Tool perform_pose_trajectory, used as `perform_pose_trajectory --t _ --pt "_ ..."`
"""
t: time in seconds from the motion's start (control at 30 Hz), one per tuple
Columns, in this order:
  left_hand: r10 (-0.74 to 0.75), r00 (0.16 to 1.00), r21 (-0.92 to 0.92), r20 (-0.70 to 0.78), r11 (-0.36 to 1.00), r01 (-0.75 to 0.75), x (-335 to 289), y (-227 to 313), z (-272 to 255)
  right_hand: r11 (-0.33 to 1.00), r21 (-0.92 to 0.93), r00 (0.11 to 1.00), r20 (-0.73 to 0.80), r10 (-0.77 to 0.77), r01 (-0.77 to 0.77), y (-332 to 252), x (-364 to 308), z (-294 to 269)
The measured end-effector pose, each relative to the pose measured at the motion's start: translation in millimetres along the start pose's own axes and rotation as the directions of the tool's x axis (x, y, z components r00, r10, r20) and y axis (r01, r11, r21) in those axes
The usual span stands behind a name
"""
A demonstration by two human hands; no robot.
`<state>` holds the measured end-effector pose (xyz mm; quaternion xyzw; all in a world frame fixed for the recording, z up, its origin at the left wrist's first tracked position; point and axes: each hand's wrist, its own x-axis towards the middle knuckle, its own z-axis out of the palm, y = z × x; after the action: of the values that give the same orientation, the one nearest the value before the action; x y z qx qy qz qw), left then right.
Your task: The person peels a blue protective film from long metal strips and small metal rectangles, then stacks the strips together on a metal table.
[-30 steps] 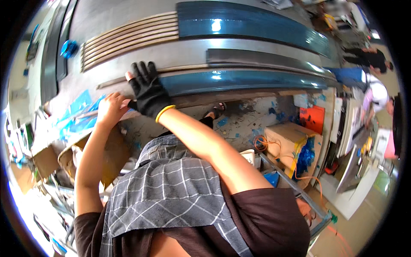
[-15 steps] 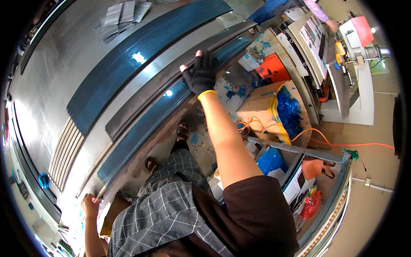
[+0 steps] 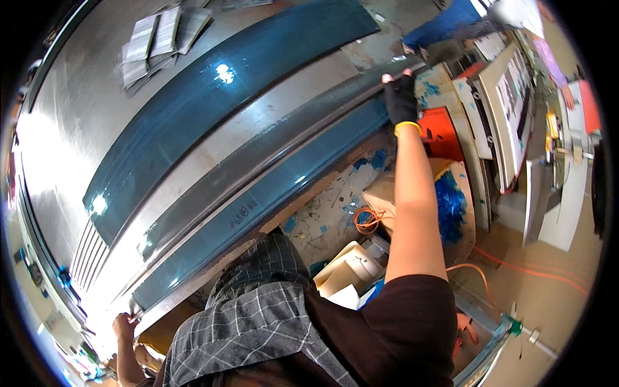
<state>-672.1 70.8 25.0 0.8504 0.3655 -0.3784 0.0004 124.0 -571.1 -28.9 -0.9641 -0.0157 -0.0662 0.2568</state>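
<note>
Head view: 2 hands at opposite ends of a long teal strip [image 3: 258, 200] lying on the grey worktop [image 3: 77, 116]. Right hand [image 3: 401, 98], black glove, is closed on the strip's far upper-right end, arm fully stretched. Left hand [image 3: 124, 322], bare, pinches the lower-left end near the picture's edge; grip partly hidden. Strip's long axis runs diagonally from lower left to upper right, between both hands, along the worktop's near edge. A wider teal panel [image 3: 225, 97] lies parallel, further in. Left hand sits nearer the body.
</note>
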Motion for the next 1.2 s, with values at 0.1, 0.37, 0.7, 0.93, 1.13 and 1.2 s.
perform_pose_trajectory --t 0.1,0.37,0.7,0.93,1.13,1.2 --pt "-0.032 0.999 0.063 0.004 0.997 0.032 -17.9 -26.4 23.5 0.988 0.079 0.983 0.139 0.119 -0.131 -22.5 -1.6 -3.7" --pt "0.163 0.987 0.006 0.002 0.987 -0.164 -16.6 6.6 -18.2 0.749 -0.535 0.872 -0.047 -0.488 0.391 -70.6 -95.0 29.8" --pt "0.332 0.825 -0.3 -0.458 0.816 -0.494 -15.7 -6.1 13.0 0.501 -0.073 0.506 0.149 -0.85 0.863 -305.6 -386.3 100.1" --pt "0.139 0.68 -0.387 -0.72 0.733 -0.559 -16.5 -6.3 51.7 0.328 0.337 0.273 0.202 -0.941 0.882 -437.6 -562.9 148.0" --pt "0.112 0.604 -0.355 -0.789 0.72 -0.597 -10.3 -5.7 53.6 0.282 0.498 0.146 0.294 -0.945 0.82 -501.8 -651.8 166.4" --pt "0.1 0.612 -0.368 -0.785 0.719 -0.589 -12.4 -0.9 46.6 0.315 0.526 0.18 0.292 -0.939 0.79 -498.6 -648.9 165.2"
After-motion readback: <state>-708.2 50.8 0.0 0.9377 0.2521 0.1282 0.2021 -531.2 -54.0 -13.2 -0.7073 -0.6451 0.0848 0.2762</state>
